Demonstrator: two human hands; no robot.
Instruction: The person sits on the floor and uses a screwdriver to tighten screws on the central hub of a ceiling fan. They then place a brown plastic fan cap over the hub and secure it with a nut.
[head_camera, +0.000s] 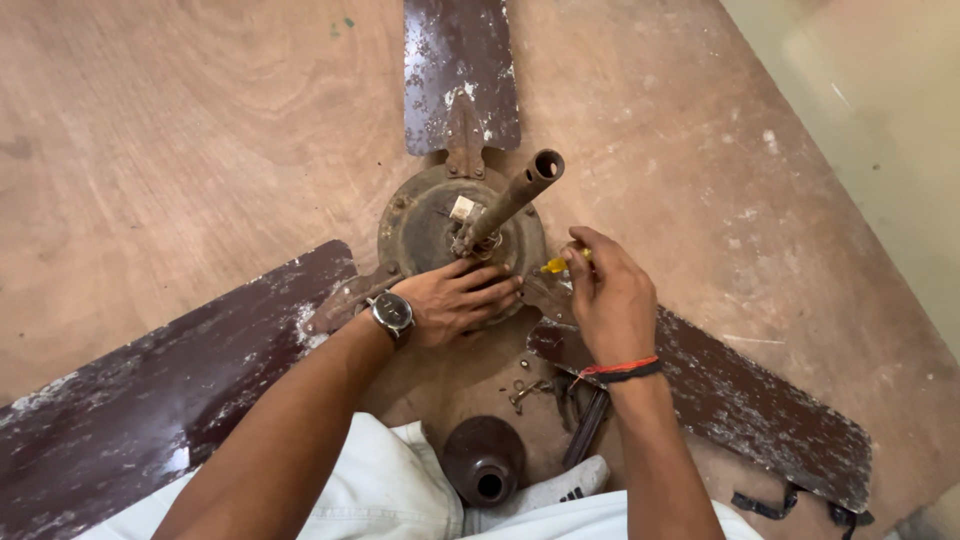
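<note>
Your left hand (455, 298) lies flat, fingers spread, pressing on the rusty motor housing (425, 225) of the ceiling fan lying on the wooden floor (180, 130). Your right hand (605, 295) is just beside it, its grip pinched shut on a yellow-handled screwdriver (555, 264) whose long axis points left toward the hub, level with your left fingertips. The down rod (510, 200) tilts up and right from the centre — between both hands. Loose screws (525, 390) and a dark canopy cup (484, 460) sit nearer your knees.
</note>
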